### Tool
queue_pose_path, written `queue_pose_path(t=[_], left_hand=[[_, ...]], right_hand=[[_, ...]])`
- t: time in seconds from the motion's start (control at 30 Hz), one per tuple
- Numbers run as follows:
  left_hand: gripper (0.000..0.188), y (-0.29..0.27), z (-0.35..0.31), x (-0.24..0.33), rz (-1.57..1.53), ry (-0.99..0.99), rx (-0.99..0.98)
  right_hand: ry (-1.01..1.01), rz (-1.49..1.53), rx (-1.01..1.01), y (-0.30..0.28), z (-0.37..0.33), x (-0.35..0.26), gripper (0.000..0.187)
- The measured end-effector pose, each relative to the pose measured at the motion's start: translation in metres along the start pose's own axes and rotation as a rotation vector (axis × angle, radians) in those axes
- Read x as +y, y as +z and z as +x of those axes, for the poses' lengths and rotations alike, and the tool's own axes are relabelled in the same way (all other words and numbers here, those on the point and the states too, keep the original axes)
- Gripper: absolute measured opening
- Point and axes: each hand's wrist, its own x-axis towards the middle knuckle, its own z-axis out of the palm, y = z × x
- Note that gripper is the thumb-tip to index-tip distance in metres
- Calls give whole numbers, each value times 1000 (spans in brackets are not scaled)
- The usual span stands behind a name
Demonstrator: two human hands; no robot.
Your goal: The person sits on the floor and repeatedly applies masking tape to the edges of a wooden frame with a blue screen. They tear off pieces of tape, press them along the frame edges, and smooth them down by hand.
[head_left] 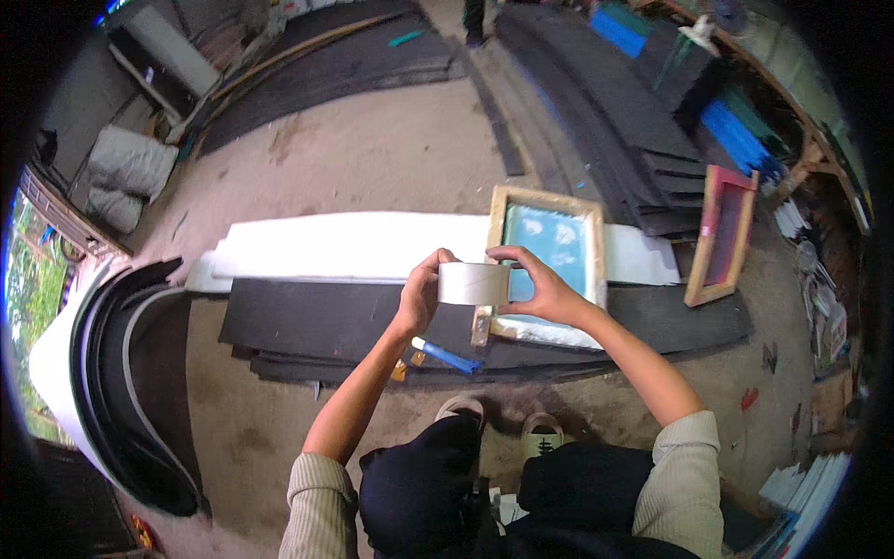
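Black sheets (307,317) lie stacked before the person, a long white sheet (354,242) just beyond, a wooden-framed screen (568,256) across both. The left hand (422,296) grips one side of a pale roll (473,284), apparently tape, above the stack; the right hand (556,300) clasps the other between thumb and forefinger. Positioning the roll seems the step; next calls for steady, even support.

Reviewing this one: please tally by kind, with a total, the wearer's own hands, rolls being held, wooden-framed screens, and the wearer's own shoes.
Hands: 2 (left hand, right hand)
Held rolls: 1 (pale roll)
Framed screens: 2 (blue screen, reddish screen)
Shoes: 2 (left shoe, right shoe)
Total: 7
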Motion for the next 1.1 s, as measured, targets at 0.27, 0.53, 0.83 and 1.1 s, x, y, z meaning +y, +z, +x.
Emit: queue_pose_path(t=[0.27,0.53,0.83,1.1], left_hand=[[62,106,-20,115,907,283,-278],[62,146,-29,124,1137,486,-259],[60,135,-32,102,970,389,-275],[52,153,-29,95,1232,560,-303]], right_hand=[[-114,-98,318,-63,-81,-104,59],[-100,-309,425,-67,-112,-137,56],[-59,219,469,-47,-120,-96,55],[-177,-351,486,-49,-122,-95,54]])
